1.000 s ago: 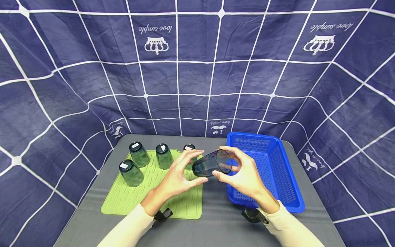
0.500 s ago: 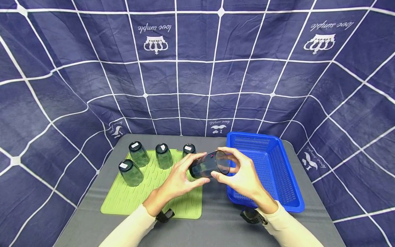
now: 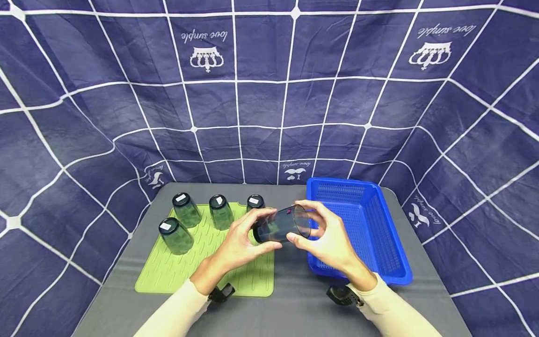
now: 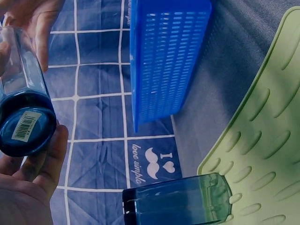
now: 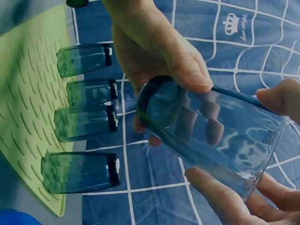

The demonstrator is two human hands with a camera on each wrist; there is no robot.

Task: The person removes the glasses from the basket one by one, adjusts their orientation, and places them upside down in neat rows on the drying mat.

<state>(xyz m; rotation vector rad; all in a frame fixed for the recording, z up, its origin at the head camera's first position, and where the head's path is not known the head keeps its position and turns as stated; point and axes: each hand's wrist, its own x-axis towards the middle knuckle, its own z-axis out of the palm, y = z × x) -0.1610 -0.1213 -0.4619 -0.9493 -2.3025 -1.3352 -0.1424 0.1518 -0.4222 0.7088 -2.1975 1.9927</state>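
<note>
A blue-tinted drinking glass point(image 3: 278, 225) is held tilted in the air between both hands, over the gap between mat and basket. My left hand point(image 3: 237, 243) grips it near its thick base, thumb on one side and fingers on the other. Around the rim end, the fingers and thumb of my right hand point(image 3: 332, 241) hold the glass. A white barcode label point(image 4: 26, 125) shows on its base in the left wrist view. Several similar glasses stand upside down on a green ridged mat point(image 3: 252, 281), among them one glass point(image 3: 177, 238) nearest the left edge.
A blue perforated basket point(image 3: 402, 262) stands on the grey tabletop point(image 3: 294, 304) right of the mat. Behind and beside the table hangs dark blue cloth point(image 3: 261, 107) with white grid lines. The farthest right glass point(image 3: 255, 202) on the mat is partly hidden by my left hand.
The held glass has shifted a little to the left, its base deeper between the left fingers and thumb. The right hand has moved slightly left with it. The glasses on the mat stay put.
</note>
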